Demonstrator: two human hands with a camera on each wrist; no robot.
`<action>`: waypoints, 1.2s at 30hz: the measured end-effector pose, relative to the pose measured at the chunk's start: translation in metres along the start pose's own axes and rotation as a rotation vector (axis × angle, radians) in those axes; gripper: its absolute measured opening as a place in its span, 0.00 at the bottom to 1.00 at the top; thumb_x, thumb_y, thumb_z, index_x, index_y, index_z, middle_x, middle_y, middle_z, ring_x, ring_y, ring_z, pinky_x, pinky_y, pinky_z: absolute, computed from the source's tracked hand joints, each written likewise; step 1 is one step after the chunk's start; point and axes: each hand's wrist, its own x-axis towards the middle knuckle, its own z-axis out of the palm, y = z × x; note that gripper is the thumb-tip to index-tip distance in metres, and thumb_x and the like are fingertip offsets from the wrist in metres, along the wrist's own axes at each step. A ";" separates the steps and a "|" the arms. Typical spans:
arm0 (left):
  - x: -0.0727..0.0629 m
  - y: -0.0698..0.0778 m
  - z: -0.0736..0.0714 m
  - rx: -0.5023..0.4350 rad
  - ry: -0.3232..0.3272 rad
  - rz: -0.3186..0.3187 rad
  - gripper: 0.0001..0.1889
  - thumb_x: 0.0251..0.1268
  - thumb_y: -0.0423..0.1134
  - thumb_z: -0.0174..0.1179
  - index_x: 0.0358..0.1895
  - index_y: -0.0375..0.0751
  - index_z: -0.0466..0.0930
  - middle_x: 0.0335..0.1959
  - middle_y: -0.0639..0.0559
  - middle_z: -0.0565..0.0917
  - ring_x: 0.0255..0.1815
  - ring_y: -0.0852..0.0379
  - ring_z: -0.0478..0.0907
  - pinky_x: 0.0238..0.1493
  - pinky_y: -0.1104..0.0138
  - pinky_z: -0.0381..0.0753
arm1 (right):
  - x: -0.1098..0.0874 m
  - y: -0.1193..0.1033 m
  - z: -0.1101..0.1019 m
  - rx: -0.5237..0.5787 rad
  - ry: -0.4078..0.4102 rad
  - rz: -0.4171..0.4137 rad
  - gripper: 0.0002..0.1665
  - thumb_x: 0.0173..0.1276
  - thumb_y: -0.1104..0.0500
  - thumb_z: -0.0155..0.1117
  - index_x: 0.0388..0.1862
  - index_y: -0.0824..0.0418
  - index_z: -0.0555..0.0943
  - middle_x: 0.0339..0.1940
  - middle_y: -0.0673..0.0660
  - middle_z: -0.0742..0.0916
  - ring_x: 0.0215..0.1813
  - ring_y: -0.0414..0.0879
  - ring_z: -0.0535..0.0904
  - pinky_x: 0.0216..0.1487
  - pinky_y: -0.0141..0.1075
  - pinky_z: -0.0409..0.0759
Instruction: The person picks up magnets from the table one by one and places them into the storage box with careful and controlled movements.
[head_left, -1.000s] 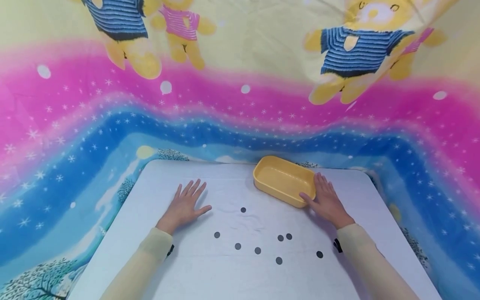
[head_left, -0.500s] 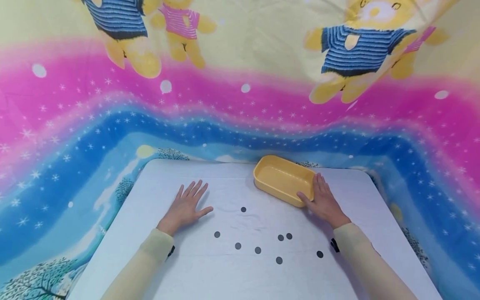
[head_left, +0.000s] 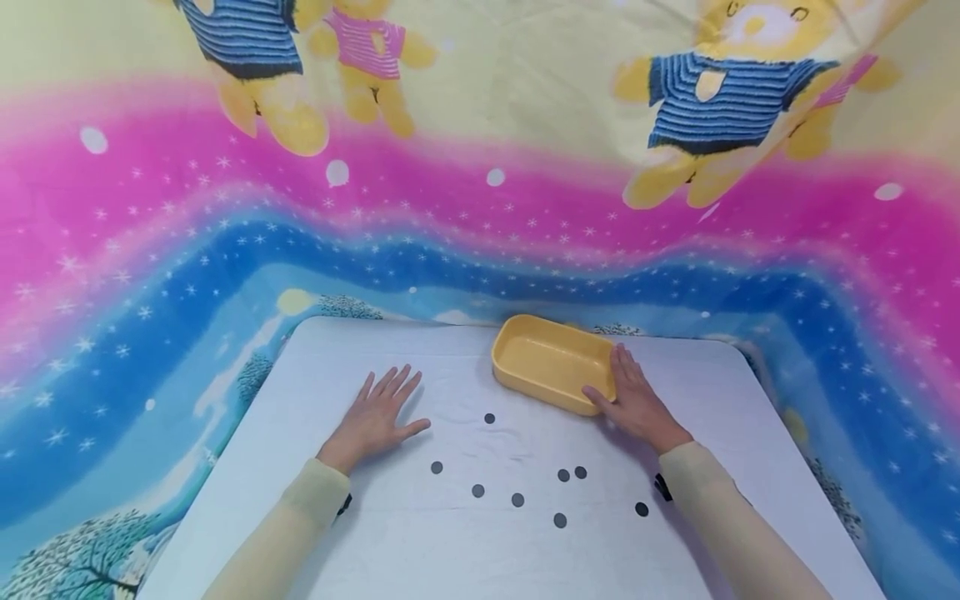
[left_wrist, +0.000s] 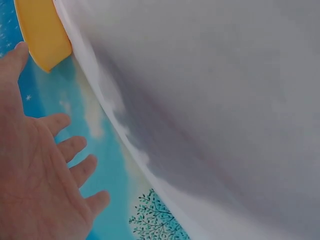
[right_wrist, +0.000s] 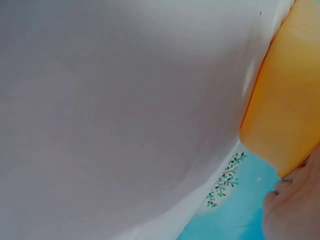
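A yellow rectangular box [head_left: 553,365] with rounded corners sits near the far edge of the table. My right hand [head_left: 639,407] is at its right end, straight fingers along the short side and the thumb at the near corner. In the right wrist view the fingers meet the wall of the box [right_wrist: 282,95], partly out of sight. My left hand [head_left: 371,421] is spread wide over the left half of the table and holds nothing. Several small dark grey discs lie scattered between the hands and nearer me, among them one disc [head_left: 489,418] closest to the box.
A white cloth covers the table [head_left: 420,558], which has rounded far corners. Behind it and along both sides hangs a curtain [head_left: 450,217] printed with bears, snowflakes and trees. Two discs [head_left: 564,475] lie almost side by side right of centre.
The box has slid left and turned slightly, with my right hand moving along against it. My left hand has shifted only a little to the right. The discs lie as before.
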 end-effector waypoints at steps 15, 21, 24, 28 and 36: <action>-0.001 0.018 0.006 0.028 -0.054 0.037 0.50 0.74 0.74 0.53 0.89 0.49 0.54 0.89 0.46 0.53 0.89 0.41 0.50 0.87 0.40 0.42 | 0.014 -0.004 0.007 0.003 -0.032 -0.103 0.65 0.79 0.24 0.49 0.90 0.62 0.32 0.92 0.61 0.40 0.90 0.63 0.36 0.87 0.64 0.44; 0.002 0.028 0.008 0.023 -0.079 0.052 0.48 0.75 0.73 0.53 0.89 0.52 0.54 0.90 0.48 0.53 0.89 0.43 0.49 0.88 0.43 0.43 | 0.018 -0.008 0.007 0.009 -0.028 -0.136 0.64 0.80 0.25 0.50 0.90 0.61 0.33 0.92 0.62 0.41 0.90 0.64 0.37 0.86 0.65 0.46; 0.005 0.035 0.009 0.006 -0.097 0.068 0.47 0.75 0.74 0.53 0.89 0.55 0.54 0.90 0.50 0.54 0.89 0.45 0.49 0.88 0.45 0.43 | 0.019 -0.011 0.006 0.010 -0.023 -0.147 0.64 0.80 0.25 0.50 0.90 0.62 0.34 0.92 0.62 0.42 0.90 0.64 0.39 0.86 0.65 0.47; 0.007 0.043 0.011 -0.015 -0.110 0.107 0.46 0.75 0.74 0.52 0.88 0.58 0.55 0.89 0.52 0.57 0.89 0.48 0.52 0.88 0.48 0.46 | 0.021 -0.015 0.006 0.022 -0.024 -0.161 0.63 0.80 0.26 0.51 0.90 0.62 0.36 0.92 0.63 0.44 0.90 0.65 0.39 0.85 0.67 0.49; 0.016 0.063 0.014 -0.068 -0.116 0.155 0.37 0.79 0.66 0.57 0.84 0.55 0.66 0.80 0.51 0.72 0.79 0.48 0.70 0.80 0.48 0.69 | 0.025 -0.018 0.007 0.029 -0.051 -0.171 0.63 0.80 0.25 0.51 0.91 0.59 0.35 0.92 0.60 0.42 0.91 0.60 0.37 0.86 0.64 0.50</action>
